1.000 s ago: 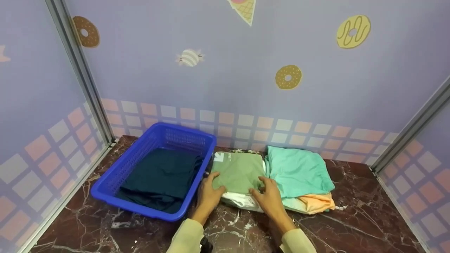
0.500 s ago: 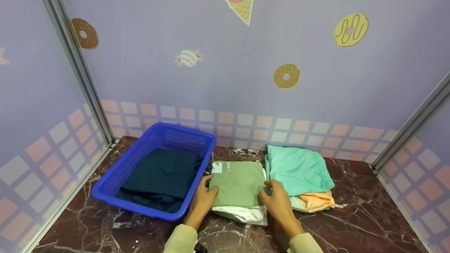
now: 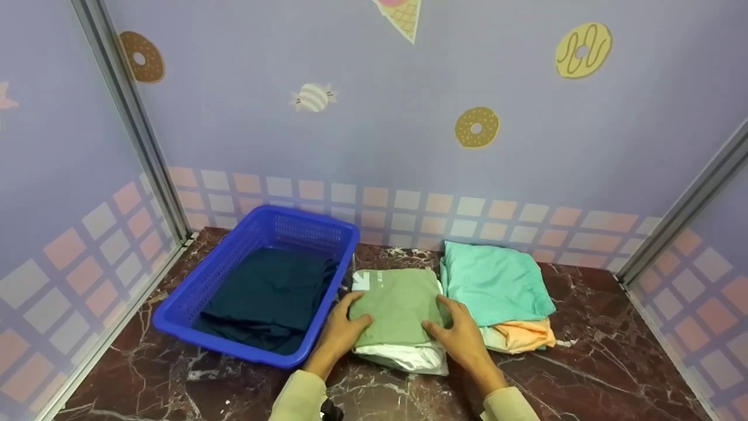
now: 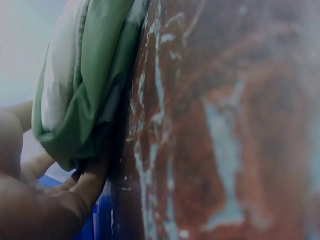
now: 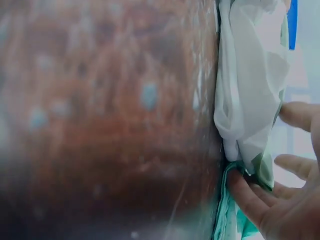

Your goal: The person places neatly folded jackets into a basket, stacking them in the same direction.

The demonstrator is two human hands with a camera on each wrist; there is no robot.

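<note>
A stack of folded clothes lies on the dark marbled tabletop, with a green garment (image 3: 400,313) bearing a white printed arrow on top and a white garment (image 3: 403,356) showing below it. My left hand (image 3: 342,327) holds the stack's left edge, thumb over the top. In the left wrist view its fingers (image 4: 92,177) reach under the edge. On the opposite side my right hand (image 3: 459,330) grips the right edge. Its thumb (image 5: 297,115) lies on the top face, while its lower fingers reach between the stack and the teal clothing beside it.
A blue plastic basket (image 3: 231,352) with dark folded clothing (image 3: 269,289) inside stands close at the left. Right of the stack lies another pile, a teal garment (image 3: 497,280) over an orange one (image 3: 529,336). Patterned wall panels (image 3: 374,117) enclose the back and sides.
Both hands drew the green-topped stack toward the person, away from the back wall. Since then the stack has stayed nearly in place, and the thumbs have moved further onto its top.
</note>
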